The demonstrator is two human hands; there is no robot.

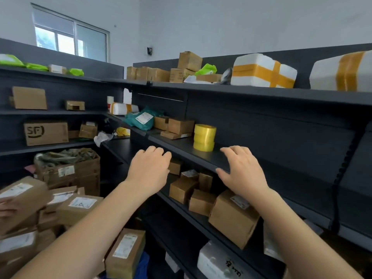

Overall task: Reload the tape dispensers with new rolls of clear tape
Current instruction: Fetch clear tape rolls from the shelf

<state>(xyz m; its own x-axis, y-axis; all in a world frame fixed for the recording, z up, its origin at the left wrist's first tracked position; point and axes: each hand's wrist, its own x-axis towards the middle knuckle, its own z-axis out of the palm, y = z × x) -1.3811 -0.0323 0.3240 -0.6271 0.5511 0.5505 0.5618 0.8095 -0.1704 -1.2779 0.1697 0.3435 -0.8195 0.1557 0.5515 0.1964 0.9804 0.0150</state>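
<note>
Reaching: left hand [150, 170] and right hand [241, 170] are both raised before the dark grey metal shelf [181, 144], one to each side of the tape.
Tape: two yellow-tinted translucent tape rolls [204, 137] are stacked one on the other. They stand flat on that shelf near its front edge, between the hands and a little behind them. Neither hand touches them.
Left fingers: loosely curled, knuckles up, holding nothing. Cannot tell whether they rest on the shelf lip.
Right fingers: relaxed and slightly spread, thumb out to the side at the shelf's front edge, holding nothing.
Dispensers: none in view.
Neighbours: brown cardboard boxes [180, 125] sit just beside the rolls, with a green plastic mailer bag [141, 117] further along.
Stage, as judged: fetching new rolls, with nothing loaded yet.
Handling, as judged: the rolls look fairly light for one hand. They are rigid through the cardboard core, and the wound outer face is smooth and likely slick.
Hold: span the outer face with thumb against fingers, or hook fingers down through the core. Taking the bottom roll should bring both along.
Risk: the top roll only rests on the lower one, so a tilted lift could let it slide off and roll along the shelf.
</note>
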